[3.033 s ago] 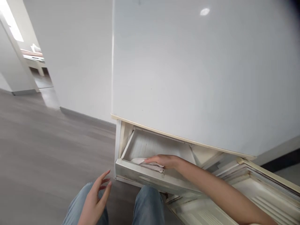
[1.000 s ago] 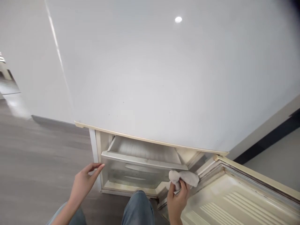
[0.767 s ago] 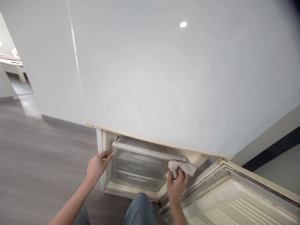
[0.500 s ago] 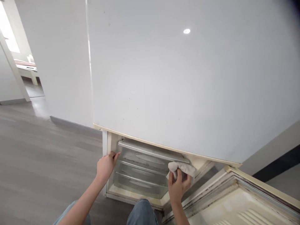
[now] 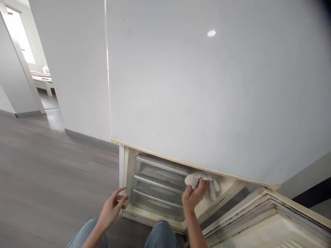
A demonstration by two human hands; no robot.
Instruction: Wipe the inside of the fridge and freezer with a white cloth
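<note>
- One white cloth (image 5: 212, 182), bunched and soft-looking, sits right of centre in the lower part of the frame, inside an open cream-lined refrigerator compartment.
- Right hand (image 5: 194, 195) has it: thumb and fingers close on the folds from below, pinching them, with loose ends drooping past the fingertips toward the right.
- Seen from those fingers, most of the cloth lies up and to the right; its longer direction runs across the frame, sloping down at the right end.
- Three translucent drawer fronts (image 5: 160, 187) stack just left of the cloth, their long edges slanting down to the right. The cloth overlaps the top front's right end in view; whether it presses there or on the compartment's side wall (image 5: 205, 206), I cannot tell.
- Left hand (image 5: 115, 206), at lower left of centre, is well apart from the cloth, near the compartment's left edge (image 5: 121, 172). Its fingers are loosely curled and parted, gripping nothing; contact with that edge is unclear.
- Swung-open door (image 5: 261, 229) fills the lower right corner, beyond the right forearm.
</note>
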